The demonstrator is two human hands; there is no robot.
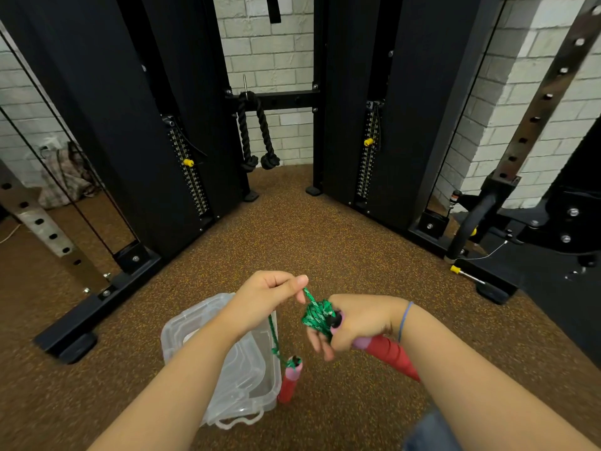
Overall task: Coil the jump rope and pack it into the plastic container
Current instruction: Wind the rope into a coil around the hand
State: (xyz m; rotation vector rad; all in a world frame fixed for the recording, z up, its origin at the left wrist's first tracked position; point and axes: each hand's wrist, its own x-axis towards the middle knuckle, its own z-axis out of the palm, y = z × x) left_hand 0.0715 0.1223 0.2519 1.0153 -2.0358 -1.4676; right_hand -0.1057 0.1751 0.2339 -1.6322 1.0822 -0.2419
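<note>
Okay, counts first. One jump rope (317, 315): green patterned cord and two red handles. Your right hand (361, 323) grips the first handle (392, 354), fingers curled round it, and a bundle of wound cord sits at that handle's top end, against the fingers. Your left hand (270, 292) is just left of it and slightly farther away, thumb and forefinger clamped on a strand coming off the bundle. From that pinch the cord drops to the second handle (289, 382), which hangs free beside the container's right edge. There is one blue band (405, 320), on the right wrist.

One plastic container (227, 369), clear, lies on the floor near left, partly under your left forearm. I can't tell if its lid is latched.

The floor (292, 229) is brown speckled rubber matting. The room is a gym corner with a white brick wall (270, 50) at the far side. A black cable machine fills the far half. It has two stacks: the left stack (192, 177) with one yellow pin (188, 162), and the right stack (366, 164) with a second yellow pin (368, 142). One black rope attachment (257, 135) hangs from the crossbar between them. There are two perforated steel uprights, the left upright (42, 222) and the right upright (549, 96). One bag (65, 170) lies far left against the wall.
</note>
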